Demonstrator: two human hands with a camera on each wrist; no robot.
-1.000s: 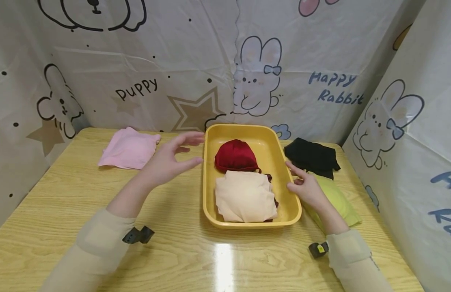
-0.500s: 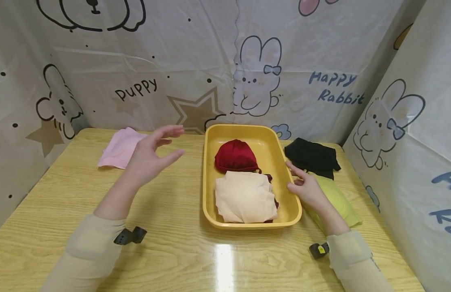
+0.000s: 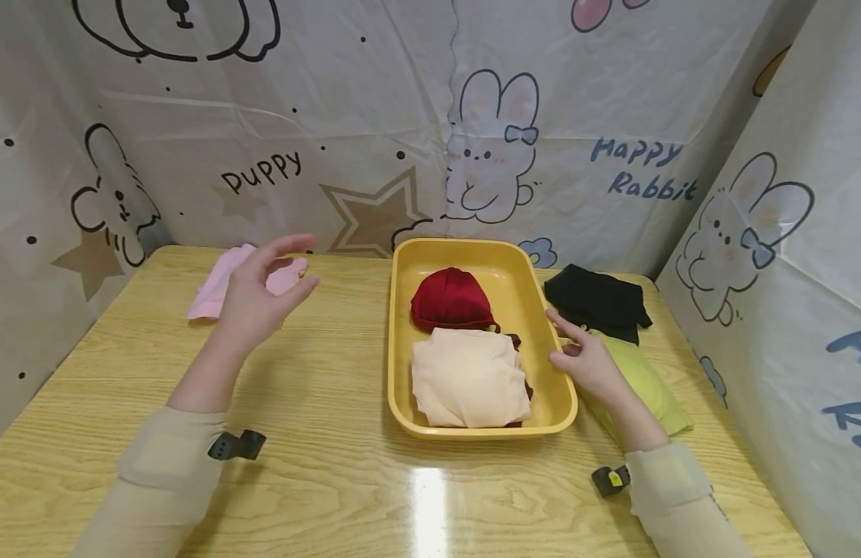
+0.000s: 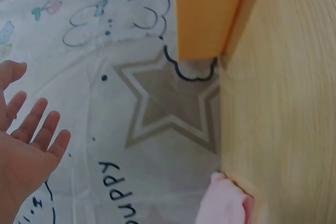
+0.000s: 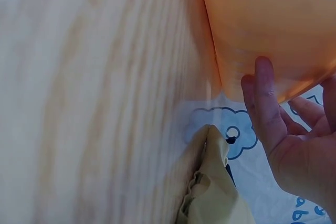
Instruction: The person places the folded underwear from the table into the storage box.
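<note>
A yellow plastic tray [image 3: 500,260] holds a dome-shaped, folded dark red satin garment [image 3: 451,298], which looks like a bra. Nearer in the tray lies a folded beige garment [image 3: 468,376], with dark red edging showing at its right side. My right hand [image 3: 594,368] holds the tray's right rim; in the right wrist view its fingers [image 5: 268,93] lie against the outer wall. My left hand [image 3: 252,298] hovers with thumb and fingers spread, holding nothing. Partly hidden behind it is a folded pink garment [image 3: 210,298] at the table's back left.
Right of the tray, a folded black garment [image 3: 597,298] lies at the back. A yellow-green folded garment [image 3: 646,384] is beside it, partly covered by my right hand and forearm. Printed cloth walls [image 3: 374,93] enclose the wooden table [image 3: 318,480] behind and at the sides.
My left hand has moved left, away from the tray's left rim, until it is in front of the pink garment. My right hand and the tray stay in place.
</note>
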